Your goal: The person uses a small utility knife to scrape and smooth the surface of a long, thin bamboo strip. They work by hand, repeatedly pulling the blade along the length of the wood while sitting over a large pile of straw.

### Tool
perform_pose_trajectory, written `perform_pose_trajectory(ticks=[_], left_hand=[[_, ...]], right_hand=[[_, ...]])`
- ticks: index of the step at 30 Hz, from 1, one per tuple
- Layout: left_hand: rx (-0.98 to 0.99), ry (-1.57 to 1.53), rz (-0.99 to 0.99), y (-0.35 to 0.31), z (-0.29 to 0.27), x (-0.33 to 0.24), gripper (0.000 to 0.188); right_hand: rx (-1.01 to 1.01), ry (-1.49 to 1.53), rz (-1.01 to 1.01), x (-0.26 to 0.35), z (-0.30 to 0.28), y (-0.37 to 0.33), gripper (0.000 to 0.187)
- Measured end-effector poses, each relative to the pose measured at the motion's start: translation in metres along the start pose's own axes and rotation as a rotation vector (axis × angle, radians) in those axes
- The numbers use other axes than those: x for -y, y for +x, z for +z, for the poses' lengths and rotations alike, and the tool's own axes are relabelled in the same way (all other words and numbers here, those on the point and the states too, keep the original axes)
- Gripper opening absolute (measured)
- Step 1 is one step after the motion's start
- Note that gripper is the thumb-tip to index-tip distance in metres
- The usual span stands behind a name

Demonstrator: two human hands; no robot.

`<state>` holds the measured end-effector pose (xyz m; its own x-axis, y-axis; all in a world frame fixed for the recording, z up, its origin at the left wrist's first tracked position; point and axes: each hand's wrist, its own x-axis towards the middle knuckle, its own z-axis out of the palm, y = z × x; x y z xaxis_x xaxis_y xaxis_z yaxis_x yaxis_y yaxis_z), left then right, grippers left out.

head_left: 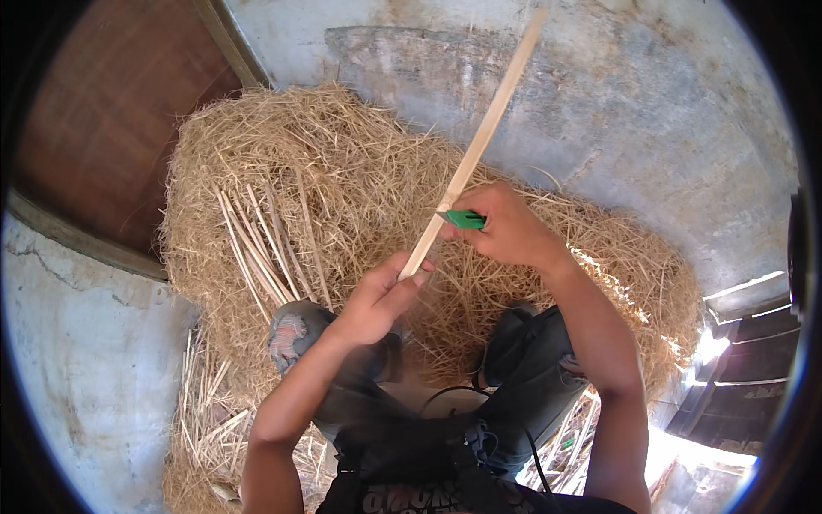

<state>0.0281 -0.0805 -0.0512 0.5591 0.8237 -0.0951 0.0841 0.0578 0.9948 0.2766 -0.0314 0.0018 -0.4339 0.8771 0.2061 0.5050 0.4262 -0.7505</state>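
Wooden strip (479, 141) gripped low by the left hand (377, 300) — right hand (505, 227) holds a green-handled knife (465, 219) against it.

no packages, labels, signs, seemingly no screens

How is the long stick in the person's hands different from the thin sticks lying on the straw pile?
The long stick is held up at a slant by the left hand, with the right hand pressing a green-handled tool to it; the thin sticks lie loose on the straw pile. The held one is single, wider and longer; the others are several and slimmer. All are pale and straight.
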Motion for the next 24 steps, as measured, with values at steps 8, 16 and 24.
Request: perform_pose_trajectory(ticks=[8, 16, 24], left_hand=[[0.152, -0.186, -0.162, -0.012, -0.014, 0.000, 0.027], [0.177, -0.255, -0.173, -0.016, -0.017, -0.010, 0.027], [-0.058, -0.281, -0.018, 0.002, 0.000, 0.014, 0.028]], right_hand=[[0.125, -0.072, -0.019, -0.001, 0.000, -0.012, 0.022], [0.124, 0.074, 0.076, -0.017, 0.007, -0.014, 0.021], [-0.076, 0.268, 0.116, -0.019, 0.015, -0.001, 0.031]])
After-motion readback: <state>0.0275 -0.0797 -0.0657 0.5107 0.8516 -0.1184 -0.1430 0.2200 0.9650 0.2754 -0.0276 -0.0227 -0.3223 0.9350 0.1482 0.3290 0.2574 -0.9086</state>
